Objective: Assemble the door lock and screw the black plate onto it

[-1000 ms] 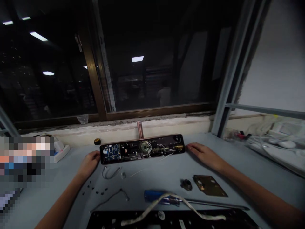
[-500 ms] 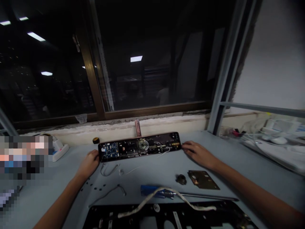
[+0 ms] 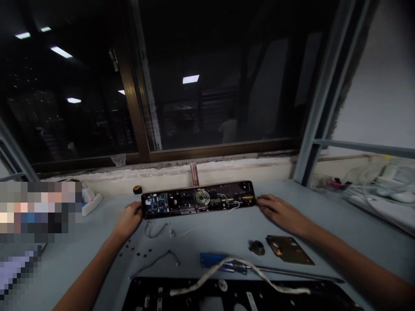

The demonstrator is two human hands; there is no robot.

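Note:
A long black door lock panel (image 3: pixel 181 206), its back open, lies across the desk. A blue circuit board (image 3: pixel 156 204), a round hub and thin white wires show inside it. A copper-coloured handle (image 3: pixel 194 174) sticks up behind. My left hand (image 3: pixel 130 218) is closed on the panel's left end, its fingertips partly hidden. At the right end, my right hand (image 3: pixel 275 209) grips with bent fingers. In front lie loose cables (image 3: pixel 156 231), small dark screws (image 3: pixel 138 250), a blue-handled screwdriver (image 3: pixel 214 261), a round metal part (image 3: pixel 257 247) and a brass-coloured plate (image 3: pixel 289 249).
A larger black panel (image 3: pixel 194 287) with a pale sleeved cable (image 3: pixel 227 261) lies at the near edge. Cables and white items (image 3: pixel 389 188) crowd the right side. A black-and-yellow roll (image 3: pixel 137 189) stands behind my left hand. A power strip (image 3: pixel 92 203) sits left, beside a blurred patch.
The whole view has shifted, so everything appears a little further right. Both hands stay at the ends of the door lock panel, which has not visibly moved on the desk.

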